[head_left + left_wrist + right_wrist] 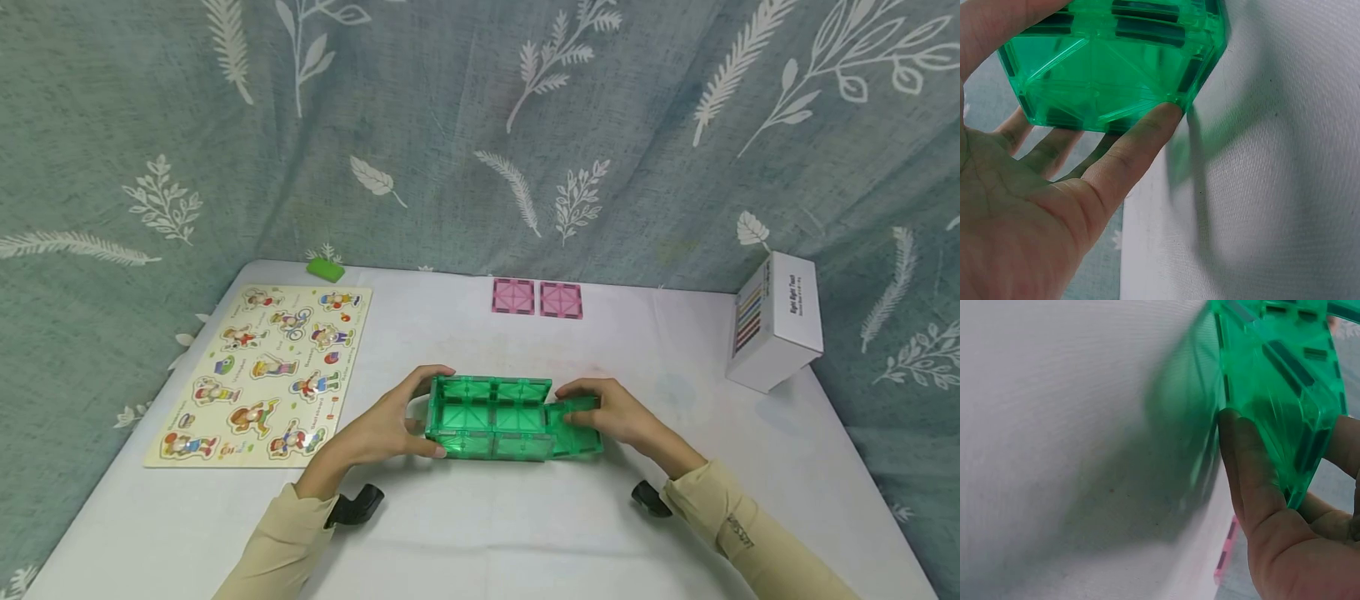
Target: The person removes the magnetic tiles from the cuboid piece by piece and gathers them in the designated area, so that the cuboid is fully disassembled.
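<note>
at the middle of a white-covered table (pixel 487 517), a roofless green trough (pixel 491 417) of see-through tiles is stretching left to right, its long axis running roughly along the far edge, between a person's two hands. the left hand (pixel 382 423) is gripping the trough's left end, fingers spanning wide from far corner to near corner; the right hand (pixel 618 417) is pinching a green end piece (pixel 579 442) more narrowly at the right end. everything appears to be turning on that right-hand join: the end piece is lying left of the right palm, in line with the trough, with the right hand being the nearer; whether the edges are meeting fully, the views are not making clear. the left wrist view is showing what the head view is hiding, a flat panel (pixel 1091 81) closing the left end, a fingertip resting at its corner. the right wrist view is revealing the end piece's slanting sides, tapering among the fingers. only the head view is showing two pink tiles (pixel 513 297) whole, near the table's far edge, and a puzzle board (pixel 247 460) toward its left edge.
</note>
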Tool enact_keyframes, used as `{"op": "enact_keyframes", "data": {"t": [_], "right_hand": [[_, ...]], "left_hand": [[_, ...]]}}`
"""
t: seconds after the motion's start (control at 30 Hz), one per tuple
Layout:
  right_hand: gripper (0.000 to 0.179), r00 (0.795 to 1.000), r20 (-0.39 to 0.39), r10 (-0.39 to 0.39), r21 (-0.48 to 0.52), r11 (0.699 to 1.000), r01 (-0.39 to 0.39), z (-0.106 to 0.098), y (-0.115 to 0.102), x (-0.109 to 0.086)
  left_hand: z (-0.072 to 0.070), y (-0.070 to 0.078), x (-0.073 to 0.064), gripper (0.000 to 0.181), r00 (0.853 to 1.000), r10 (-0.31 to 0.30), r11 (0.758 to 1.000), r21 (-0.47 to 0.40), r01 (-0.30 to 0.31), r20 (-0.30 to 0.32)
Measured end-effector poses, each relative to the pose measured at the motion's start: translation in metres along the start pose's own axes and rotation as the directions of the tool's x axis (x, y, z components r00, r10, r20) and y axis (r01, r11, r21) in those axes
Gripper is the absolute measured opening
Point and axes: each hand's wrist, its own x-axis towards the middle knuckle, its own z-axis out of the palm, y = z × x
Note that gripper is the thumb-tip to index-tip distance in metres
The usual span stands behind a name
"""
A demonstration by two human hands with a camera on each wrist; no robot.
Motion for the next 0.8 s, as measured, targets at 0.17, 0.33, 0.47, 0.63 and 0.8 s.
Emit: {"op": "enact_keyframes", "data": {"t": [0.17,0.33,0.47,0.63,0.8], "right_hand": [[0.035,1.0,-0.006,0.012,-0.011,1.0,-0.012,0.0008,0.0005,0.0],[0.033,1.0,-0.011,0.028,-0.013,1.0,-0.028,0.0016,0.0011,0.0],[0.033,0.999,-0.009,0.037,-0.008,0.999,-0.037,0.0018,0.0031,-0.0003],[0.034,0.999,-0.001,0.033,0.011,0.999,-0.033,0.0013,0.0061,0.0001],[0.035,0.999,0.007,0.032,0.042,0.999,-0.032,0.0003,0.0088,0.0008]], "left_hand": [[-0.0001,0.0005,-0.0003,0.102,1.0,-0.01,1.0,0.011,0.01,-0.003],[-0.0004,0.0014,-0.0003,0.104,1.0,-0.023,1.0,0.006,0.023,-0.001],[-0.0002,0.0019,-0.0001,0.104,1.0,-0.025,1.0,0.003,0.025,0.001],[0.0,0.0022,-0.0003,0.103,1.0,-0.03,1.0,0.003,0.03,-0.003],[-0.0004,0.003,-0.0004,0.102,1.0,-0.021,1.0,0.012,0.021,-0.006]]}}
